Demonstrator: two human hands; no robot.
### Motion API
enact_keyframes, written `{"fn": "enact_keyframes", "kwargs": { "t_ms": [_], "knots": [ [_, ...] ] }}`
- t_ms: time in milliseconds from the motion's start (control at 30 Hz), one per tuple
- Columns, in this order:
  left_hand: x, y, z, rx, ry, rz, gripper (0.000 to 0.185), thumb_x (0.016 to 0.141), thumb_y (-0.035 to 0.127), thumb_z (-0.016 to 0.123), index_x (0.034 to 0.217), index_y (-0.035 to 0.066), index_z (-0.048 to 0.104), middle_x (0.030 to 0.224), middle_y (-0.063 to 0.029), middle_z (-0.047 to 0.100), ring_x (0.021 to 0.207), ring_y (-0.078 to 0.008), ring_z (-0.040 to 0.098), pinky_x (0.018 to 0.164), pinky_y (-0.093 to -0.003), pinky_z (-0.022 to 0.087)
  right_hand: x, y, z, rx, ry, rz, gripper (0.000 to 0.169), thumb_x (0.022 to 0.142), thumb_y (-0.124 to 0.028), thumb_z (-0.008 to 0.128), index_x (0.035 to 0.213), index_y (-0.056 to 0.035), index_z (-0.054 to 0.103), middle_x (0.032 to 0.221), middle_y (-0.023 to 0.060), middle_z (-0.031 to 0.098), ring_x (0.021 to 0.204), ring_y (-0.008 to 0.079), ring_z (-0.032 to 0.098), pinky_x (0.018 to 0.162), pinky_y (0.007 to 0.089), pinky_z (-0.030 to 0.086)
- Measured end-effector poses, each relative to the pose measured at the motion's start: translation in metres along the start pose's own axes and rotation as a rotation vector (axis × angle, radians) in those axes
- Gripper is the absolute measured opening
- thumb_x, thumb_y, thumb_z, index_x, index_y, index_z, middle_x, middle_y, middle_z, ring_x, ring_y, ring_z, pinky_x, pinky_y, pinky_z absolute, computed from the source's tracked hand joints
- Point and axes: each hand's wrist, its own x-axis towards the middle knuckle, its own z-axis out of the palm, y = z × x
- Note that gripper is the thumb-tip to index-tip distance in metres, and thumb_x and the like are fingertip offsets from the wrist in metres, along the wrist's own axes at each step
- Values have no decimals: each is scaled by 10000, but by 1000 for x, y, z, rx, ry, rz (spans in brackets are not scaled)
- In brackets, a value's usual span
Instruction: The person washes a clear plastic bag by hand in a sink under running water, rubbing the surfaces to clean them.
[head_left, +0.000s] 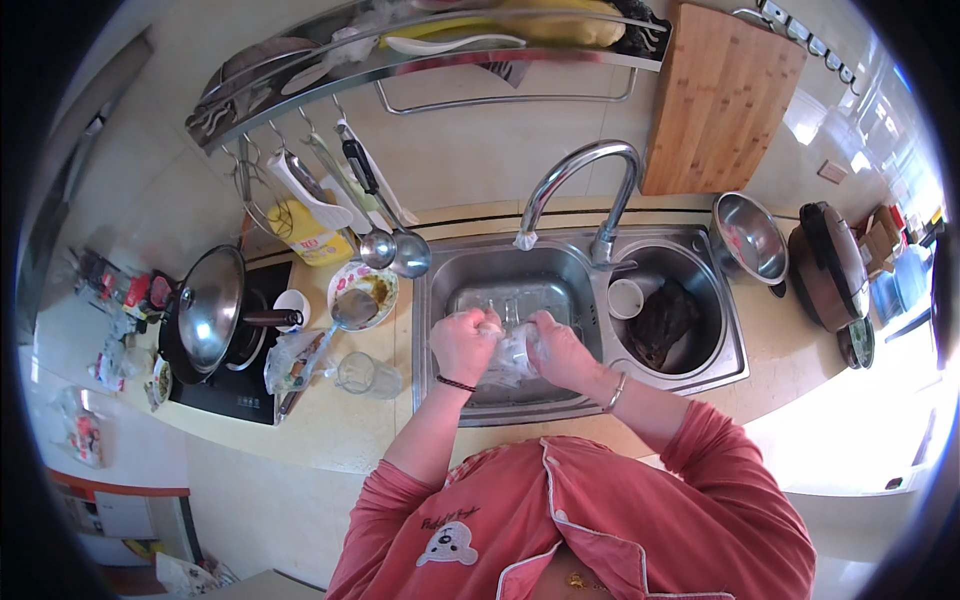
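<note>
Over the rectangular basin of the steel sink (589, 315), both my hands grip a clear, crumpled plastic bag (513, 358). My left hand (466, 341) is closed on one side of it, with a dark braided band at the wrist. On the other side my right hand (562, 351) grasps the film, a bracelet behind it. Water or something clear lies in the basin below; my hands and the plastic partly hide it. The chrome faucet (581, 161) arches above, a whitish wrap on its spout.
In the round basin to the right are a dark lump of food (667, 322) and a small white cup (625, 298). A metal bowl (750, 238) stands beyond it. Left of the sink are a glass mug (369, 375), a floral bowl (382, 289) and a lidded wok (212, 307).
</note>
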Motion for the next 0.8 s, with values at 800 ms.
{"fn": "enact_keyframes", "kwargs": {
  "t_ms": [800],
  "knots": [
    [-2, -14, 13, -85, -9, 109, 60, 684, 72, 624, 630, 88, 645, 623, -116, 607, 575, -323, 585, 540, -405, 467, 5, -16, -4, -267, -120, 44, 358, 742, -189, 636, 1044, -36, 519, 747, 198, 628, 685, 316, 648, 580, 415, 512]
  ]
}}
